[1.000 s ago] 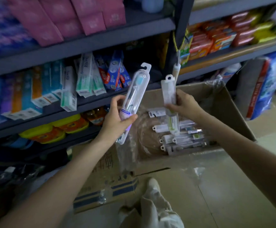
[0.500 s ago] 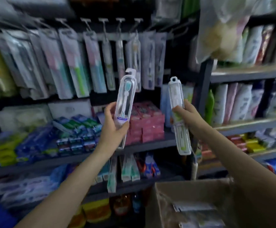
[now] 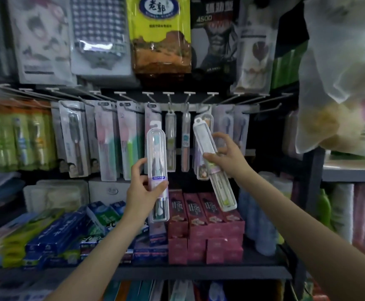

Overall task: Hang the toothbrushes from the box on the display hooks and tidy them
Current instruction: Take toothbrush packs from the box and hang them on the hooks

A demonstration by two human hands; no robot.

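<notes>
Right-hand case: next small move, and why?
Probably lift the case and straighten it so its hang hole meets a hook. The right hand holds it tilted, top just below the hook row, not yet hung. The left hand holds a second case upright.

toothbrush case (image 3: 156, 170) left of tilted case (image 3: 213, 164), both before display hooks (image 3: 168, 98); boxes (image 3: 205, 227) on shelf (image 3: 199, 271) below

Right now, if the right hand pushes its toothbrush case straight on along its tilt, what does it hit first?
Probably the toothbrush pack already hanging right behind the tilted case in the right hand, then the hook above; depth is unclear.
</notes>
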